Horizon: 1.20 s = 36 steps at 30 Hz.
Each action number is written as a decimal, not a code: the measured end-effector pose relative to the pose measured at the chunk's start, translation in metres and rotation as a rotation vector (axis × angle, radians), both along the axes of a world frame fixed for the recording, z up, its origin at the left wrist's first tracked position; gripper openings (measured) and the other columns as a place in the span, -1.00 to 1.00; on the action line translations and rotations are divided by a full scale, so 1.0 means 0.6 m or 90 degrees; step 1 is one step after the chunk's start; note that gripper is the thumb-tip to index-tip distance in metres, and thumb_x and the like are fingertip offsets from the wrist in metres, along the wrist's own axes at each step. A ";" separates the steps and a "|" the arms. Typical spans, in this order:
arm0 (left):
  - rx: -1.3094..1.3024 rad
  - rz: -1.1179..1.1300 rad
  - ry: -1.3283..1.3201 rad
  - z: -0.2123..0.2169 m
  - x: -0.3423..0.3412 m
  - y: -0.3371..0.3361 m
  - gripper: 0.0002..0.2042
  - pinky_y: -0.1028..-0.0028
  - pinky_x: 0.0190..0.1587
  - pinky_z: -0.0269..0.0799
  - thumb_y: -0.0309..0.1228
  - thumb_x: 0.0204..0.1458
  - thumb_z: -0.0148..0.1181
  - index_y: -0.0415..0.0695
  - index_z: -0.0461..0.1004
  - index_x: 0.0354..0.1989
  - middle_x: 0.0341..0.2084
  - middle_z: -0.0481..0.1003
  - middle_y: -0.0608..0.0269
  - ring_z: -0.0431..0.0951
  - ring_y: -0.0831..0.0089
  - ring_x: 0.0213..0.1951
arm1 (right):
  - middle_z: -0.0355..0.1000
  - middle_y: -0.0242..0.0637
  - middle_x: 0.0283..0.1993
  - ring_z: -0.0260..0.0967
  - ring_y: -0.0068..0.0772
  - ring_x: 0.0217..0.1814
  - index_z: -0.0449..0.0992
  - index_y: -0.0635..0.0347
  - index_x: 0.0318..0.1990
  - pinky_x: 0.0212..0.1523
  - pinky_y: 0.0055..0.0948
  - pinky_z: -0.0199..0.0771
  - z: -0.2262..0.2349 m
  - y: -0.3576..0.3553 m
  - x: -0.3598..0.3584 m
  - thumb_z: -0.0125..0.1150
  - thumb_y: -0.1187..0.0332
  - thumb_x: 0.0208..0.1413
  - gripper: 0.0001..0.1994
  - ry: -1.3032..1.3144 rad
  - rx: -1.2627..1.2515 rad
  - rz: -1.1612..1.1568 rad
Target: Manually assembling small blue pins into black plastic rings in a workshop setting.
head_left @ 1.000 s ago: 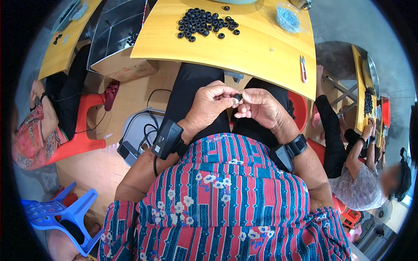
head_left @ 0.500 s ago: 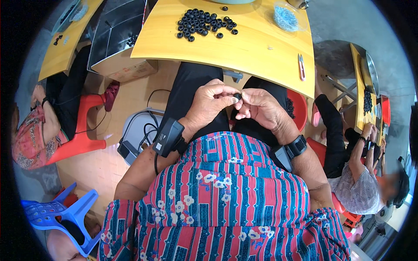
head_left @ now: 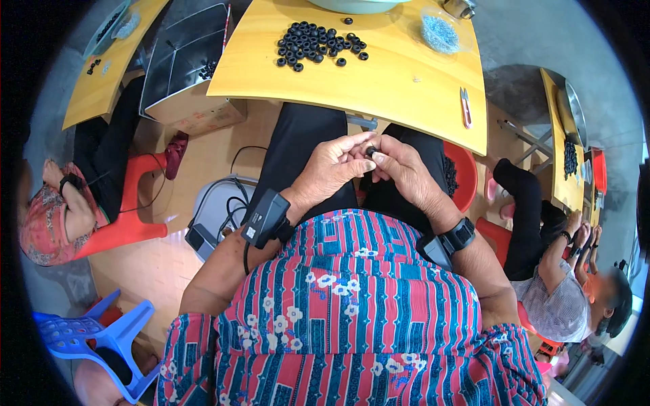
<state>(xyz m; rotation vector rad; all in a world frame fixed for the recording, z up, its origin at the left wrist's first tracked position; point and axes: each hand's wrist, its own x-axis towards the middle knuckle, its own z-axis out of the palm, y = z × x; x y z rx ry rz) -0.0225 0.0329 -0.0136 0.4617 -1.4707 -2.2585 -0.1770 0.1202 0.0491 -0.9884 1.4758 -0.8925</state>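
Over my lap, just short of the table's near edge, both hands meet on one small black ring-shaped part (head_left: pixel 371 151). My left hand (head_left: pixel 332 166) pinches it between thumb and fingertips. From the other side my right hand (head_left: pixel 401 164) grips it too, with thumb and forefinger closed. The fingers cover much of the part. Beyond, a loose pile of like black rings (head_left: pixel 310 43) lies on the yellow table (head_left: pixel 325 84). One ring sits apart behind the pile.
Red-handled thread snips (head_left: pixel 465 108) lie near the table's right edge. A clear dish of bluish bits (head_left: pixel 440 34) and a pale green basin (head_left: pixel 359 4) stand farther back. Beside my right leg is a red basin (head_left: pixel 466 177) of black parts. Left stands a box (head_left: pixel 186 54); people sit on both sides.
My right fingers have shifted over the part, and its ring opening now shows between the fingertips. Both hands stay in about the same place. The view has tilted slightly.
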 end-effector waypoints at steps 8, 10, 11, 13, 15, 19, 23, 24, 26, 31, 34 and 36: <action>0.039 -0.036 -0.012 0.021 0.005 0.005 -0.48 0.62 -0.16 0.42 -0.37 0.09 0.17 -0.33 0.20 0.18 -0.08 0.41 0.22 0.43 0.59 -0.11 | 0.39 -0.09 -0.26 0.40 -0.07 -0.19 0.35 0.22 -0.16 -0.13 -0.30 0.40 -0.019 0.003 0.009 0.00 0.50 0.09 -0.84 0.285 -0.174 0.062; 0.017 -0.026 -0.026 0.016 0.006 0.006 -0.51 0.61 -0.16 0.42 -0.38 0.11 0.15 -0.33 0.21 0.18 -0.09 0.42 0.22 0.43 0.59 -0.12 | 0.39 -0.04 -0.22 0.37 0.04 -0.12 0.34 0.21 -0.15 -0.10 -0.23 0.39 -0.020 0.004 0.011 -0.01 0.51 0.09 -0.84 0.287 -0.163 0.062; 0.017 -0.026 -0.027 0.013 0.005 0.007 -0.51 0.61 -0.16 0.42 -0.38 0.11 0.15 -0.33 0.21 0.18 -0.09 0.42 0.22 0.43 0.59 -0.12 | 0.39 -0.04 -0.22 0.37 0.04 -0.12 0.34 0.21 -0.15 -0.10 -0.23 0.39 -0.021 0.003 0.012 -0.01 0.51 0.09 -0.84 0.287 -0.162 0.063; 0.011 -0.022 -0.009 0.010 0.006 0.010 -0.54 0.60 -0.14 0.42 -0.40 0.12 0.12 -0.33 0.23 0.16 -0.10 0.43 0.21 0.44 0.58 -0.13 | 0.39 -0.03 -0.23 0.38 0.02 -0.11 0.33 0.22 -0.13 -0.09 -0.23 0.39 -0.022 0.003 0.014 -0.02 0.50 0.10 -0.83 0.292 -0.172 0.065; 0.013 -0.018 -0.017 0.014 0.008 0.011 -0.55 0.60 -0.12 0.42 -0.40 0.13 0.11 -0.33 0.24 0.16 -0.11 0.43 0.21 0.45 0.57 -0.13 | 0.39 -0.02 -0.23 0.38 0.03 -0.11 0.33 0.22 -0.13 -0.09 -0.22 0.39 -0.018 0.003 0.015 -0.02 0.50 0.10 -0.83 0.289 -0.170 0.067; 0.009 0.005 -0.017 0.014 0.007 0.013 -0.57 0.59 -0.08 0.41 -0.41 0.14 0.09 -0.34 0.25 0.14 -0.11 0.44 0.21 0.45 0.56 -0.13 | 0.39 -0.01 -0.23 0.38 0.04 -0.12 0.32 0.23 -0.13 -0.09 -0.22 0.39 -0.025 0.001 0.014 -0.04 0.48 0.12 -0.84 0.302 -0.173 0.066; 0.005 0.017 -0.021 0.010 0.006 0.014 -0.57 0.59 -0.05 0.40 -0.40 0.14 0.08 -0.33 0.24 0.15 -0.10 0.43 0.21 0.44 0.56 -0.11 | 0.39 -0.02 -0.24 0.38 0.05 -0.14 0.33 0.23 -0.14 -0.12 -0.21 0.39 -0.019 -0.004 0.016 -0.04 0.46 0.13 -0.84 0.290 -0.179 0.066; 0.007 0.018 -0.020 0.009 0.006 0.015 -0.56 0.58 -0.05 0.40 -0.40 0.14 0.08 -0.33 0.24 0.16 -0.10 0.43 0.21 0.44 0.55 -0.10 | 0.39 -0.02 -0.25 0.38 0.05 -0.15 0.33 0.23 -0.15 -0.13 -0.21 0.39 -0.020 -0.004 0.017 -0.03 0.46 0.13 -0.84 0.293 -0.191 0.059; 0.007 0.017 -0.018 0.007 0.004 0.016 -0.56 0.58 -0.04 0.39 -0.39 0.14 0.08 -0.33 0.23 0.16 -0.09 0.43 0.20 0.43 0.55 -0.08 | 0.39 -0.02 -0.25 0.39 0.05 -0.16 0.34 0.23 -0.15 -0.14 -0.20 0.39 -0.020 -0.003 0.017 -0.02 0.45 0.13 -0.85 0.297 -0.204 0.050; -0.005 0.007 -0.047 0.007 0.008 0.013 -0.56 0.56 -0.03 0.40 -0.38 0.15 0.06 -0.33 0.23 0.17 -0.06 0.42 0.18 0.43 0.55 -0.08 | 0.40 -0.01 -0.26 0.39 0.07 -0.17 0.33 0.23 -0.15 -0.16 -0.19 0.39 -0.023 -0.006 0.017 -0.02 0.40 0.14 -0.84 0.298 -0.191 0.075; -0.002 0.003 -0.042 0.007 0.008 0.012 -0.57 0.57 -0.05 0.40 -0.38 0.16 0.05 -0.33 0.24 0.16 -0.06 0.42 0.18 0.44 0.55 -0.09 | 0.40 0.00 -0.27 0.39 0.08 -0.17 0.33 0.22 -0.15 -0.16 -0.18 0.39 -0.026 -0.007 0.016 -0.03 0.41 0.14 -0.84 0.309 -0.180 0.078; 0.001 0.007 -0.040 0.007 0.009 0.012 -0.57 0.57 -0.06 0.41 -0.38 0.16 0.05 -0.33 0.24 0.16 -0.06 0.42 0.18 0.44 0.56 -0.10 | 0.40 0.00 -0.27 0.39 0.08 -0.17 0.34 0.22 -0.15 -0.16 -0.18 0.39 -0.027 -0.008 0.017 -0.03 0.41 0.14 -0.84 0.304 -0.176 0.073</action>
